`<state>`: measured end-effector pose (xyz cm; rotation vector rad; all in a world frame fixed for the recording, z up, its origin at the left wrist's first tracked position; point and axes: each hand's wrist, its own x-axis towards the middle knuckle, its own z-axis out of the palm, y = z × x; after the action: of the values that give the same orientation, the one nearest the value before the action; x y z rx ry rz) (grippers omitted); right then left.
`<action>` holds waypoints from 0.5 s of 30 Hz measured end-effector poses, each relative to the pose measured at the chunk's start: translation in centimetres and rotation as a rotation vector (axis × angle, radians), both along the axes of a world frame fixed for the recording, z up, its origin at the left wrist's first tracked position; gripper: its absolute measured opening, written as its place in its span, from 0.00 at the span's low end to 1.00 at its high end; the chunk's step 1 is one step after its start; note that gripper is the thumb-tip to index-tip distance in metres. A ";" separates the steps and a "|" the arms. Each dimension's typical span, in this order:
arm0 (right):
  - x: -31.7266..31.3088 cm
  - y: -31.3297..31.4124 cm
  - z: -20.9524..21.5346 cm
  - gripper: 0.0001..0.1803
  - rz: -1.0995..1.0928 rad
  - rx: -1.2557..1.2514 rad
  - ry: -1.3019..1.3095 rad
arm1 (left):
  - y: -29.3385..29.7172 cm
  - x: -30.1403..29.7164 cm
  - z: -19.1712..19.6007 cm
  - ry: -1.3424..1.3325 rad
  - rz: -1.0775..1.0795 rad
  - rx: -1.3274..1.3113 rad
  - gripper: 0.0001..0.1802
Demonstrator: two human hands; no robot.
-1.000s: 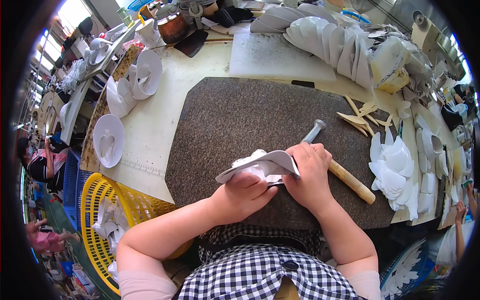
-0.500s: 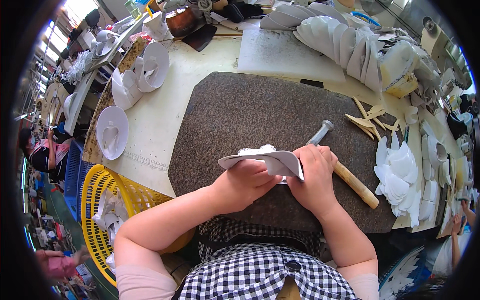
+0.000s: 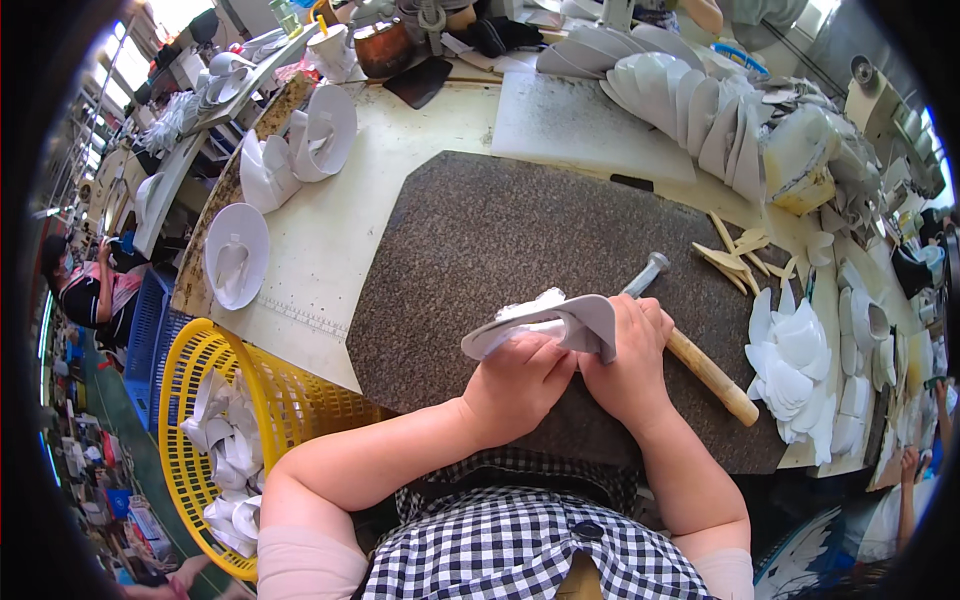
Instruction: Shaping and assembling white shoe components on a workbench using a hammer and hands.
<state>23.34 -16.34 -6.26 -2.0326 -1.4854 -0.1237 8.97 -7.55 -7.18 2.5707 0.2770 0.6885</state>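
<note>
Both my hands hold one white shoe upper piece point(image 3: 545, 322) over a dark speckled stone slab point(image 3: 480, 230). My left hand point(image 3: 520, 385) grips it from below, fingers curled under the flat white edge. My right hand point(image 3: 628, 362) pinches its right end. A hammer with a wooden handle point(image 3: 710, 375) and steel head point(image 3: 650, 268) lies on the slab just behind and right of my right hand, partly hidden by it.
A yellow basket point(image 3: 215, 420) with white pieces stands at my left. White shoe pieces are stacked at the back point(image 3: 680, 95) and right point(image 3: 795, 370). Wooden sticks point(image 3: 735, 255) lie by the slab. Another person point(image 3: 95, 290) works far left.
The white piece has been turned slightly in my hands, its flat edge now angled lower left. The hammer has stayed put.
</note>
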 end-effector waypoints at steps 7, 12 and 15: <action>0.2 -1.8 2.2 0.22 0.181 0.170 0.272 | 3.2 -3.8 4.9 0.329 -0.241 0.630 0.06; -2.5 -2.3 4.6 0.19 0.630 0.386 -0.238 | 5.6 -5.8 6.8 0.544 -0.342 0.944 0.11; -4.9 0.7 4.0 0.15 0.713 0.251 -0.225 | 5.1 -5.7 6.3 0.561 -0.393 1.060 0.11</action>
<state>18.47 -15.60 -2.28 -1.2327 -2.1245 -0.2353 3.25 -2.46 -0.90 3.6129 -0.5838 -0.1348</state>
